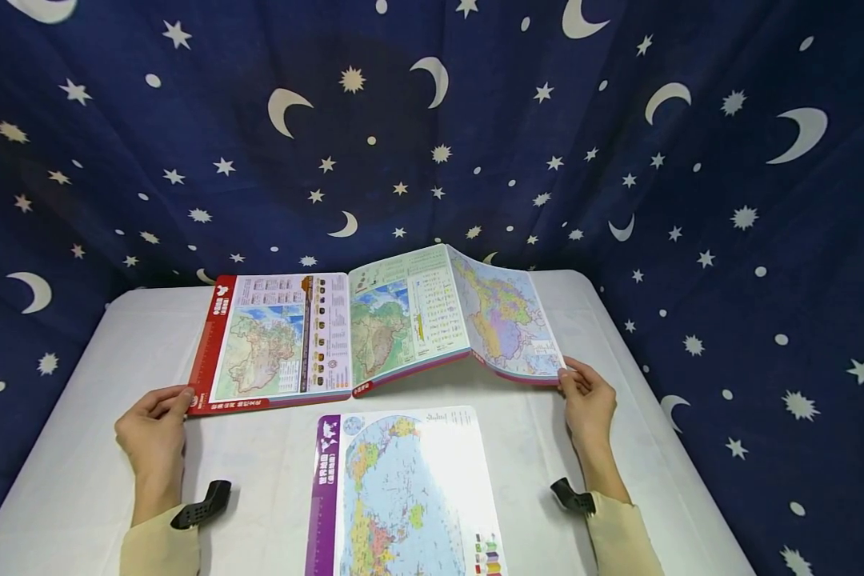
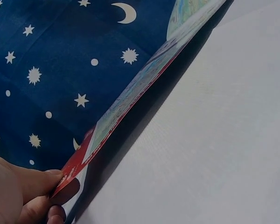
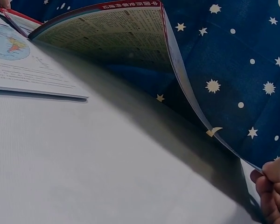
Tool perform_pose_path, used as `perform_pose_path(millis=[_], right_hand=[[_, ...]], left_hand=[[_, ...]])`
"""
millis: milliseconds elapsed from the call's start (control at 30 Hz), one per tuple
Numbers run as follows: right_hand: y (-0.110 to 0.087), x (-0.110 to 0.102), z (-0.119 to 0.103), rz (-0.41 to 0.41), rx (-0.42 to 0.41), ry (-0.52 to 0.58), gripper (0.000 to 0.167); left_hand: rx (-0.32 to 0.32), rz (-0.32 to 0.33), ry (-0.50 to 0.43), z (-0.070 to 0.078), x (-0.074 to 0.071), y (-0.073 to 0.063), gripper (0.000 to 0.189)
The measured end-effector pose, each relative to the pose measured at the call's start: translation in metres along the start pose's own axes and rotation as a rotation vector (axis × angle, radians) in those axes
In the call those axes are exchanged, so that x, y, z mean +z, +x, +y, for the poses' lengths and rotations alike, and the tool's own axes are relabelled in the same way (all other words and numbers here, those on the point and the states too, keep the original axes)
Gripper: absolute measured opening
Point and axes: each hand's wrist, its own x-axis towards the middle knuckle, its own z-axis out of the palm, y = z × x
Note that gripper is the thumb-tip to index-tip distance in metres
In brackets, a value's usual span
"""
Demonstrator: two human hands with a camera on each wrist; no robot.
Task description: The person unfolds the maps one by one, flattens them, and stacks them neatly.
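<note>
A folding map point(image 1: 410, 320) with a red left border lies unfolded across the back of the table, its middle crease raised into a ridge. My left hand point(image 1: 156, 424) pinches its lower left corner between thumb and fingers; the left wrist view shows the thumb on top of the red corner point(image 2: 71, 175). At the other end, my right hand point(image 1: 589, 398) pinches the lower right corner. In the right wrist view the panel's underside point(image 3: 112, 42) shows small print, and the sheet curves down to the fingers. Between the forearms, a purple-bordered world map point(image 1: 403, 496) lies flat.
A white cloth covers the table point(image 1: 259, 472). A dark blue curtain point(image 1: 374, 160) with moons and stars stands behind and on both sides. Black wrist cameras are strapped at the left sleeve point(image 1: 160, 544) and the right sleeve point(image 1: 622, 536).
</note>
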Motion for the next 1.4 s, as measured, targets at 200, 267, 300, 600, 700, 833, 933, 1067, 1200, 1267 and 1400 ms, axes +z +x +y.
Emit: perform_pose_path(millis=[200,267,300,600,700,833,933,1067,1200,1267,1400], right_hand=[[0.001,-0.003,-0.001,0.000,-0.012,-0.013,0.025],[0.001,-0.004,-0.001,0.004,-0.010,-0.020,0.025],[0.001,-0.004,0.000,0.006,-0.009,-0.023,0.025],[0.005,-0.009,0.004,0.027,-0.027,-0.052,0.025],[0.006,-0.009,0.005,0.032,-0.033,-0.055,0.025],[0.007,-0.009,0.006,0.034,-0.040,-0.063,0.024],[0.007,-0.009,0.006,0.046,-0.043,-0.066,0.024],[0.007,-0.009,0.006,0.061,-0.048,-0.076,0.023],[0.008,-0.009,0.007,0.064,-0.059,-0.106,0.023],[0.009,-0.010,0.008,0.069,-0.069,-0.132,0.023],[0.010,-0.011,0.009,0.082,-0.097,-0.169,0.023]], left_hand=[[0.014,0.008,0.007,-0.001,-0.001,0.000,0.019],[0.014,0.009,0.005,-0.002,-0.001,0.001,0.017],[0.014,0.011,0.002,-0.002,-0.001,0.002,0.015],[-0.004,-0.002,-0.009,-0.003,-0.001,0.006,0.020],[-0.005,-0.006,0.017,-0.003,-0.002,0.006,0.026],[-0.012,-0.006,0.016,-0.002,-0.003,0.006,0.026],[-0.012,-0.003,0.010,-0.002,-0.003,0.008,0.025],[-0.019,0.006,0.021,-0.003,-0.004,0.010,0.021],[-0.019,0.012,0.029,-0.005,-0.005,0.011,0.020],[-0.014,0.014,0.030,-0.006,-0.006,0.012,0.021],[-0.004,0.015,0.026,-0.006,-0.006,0.013,0.028]])
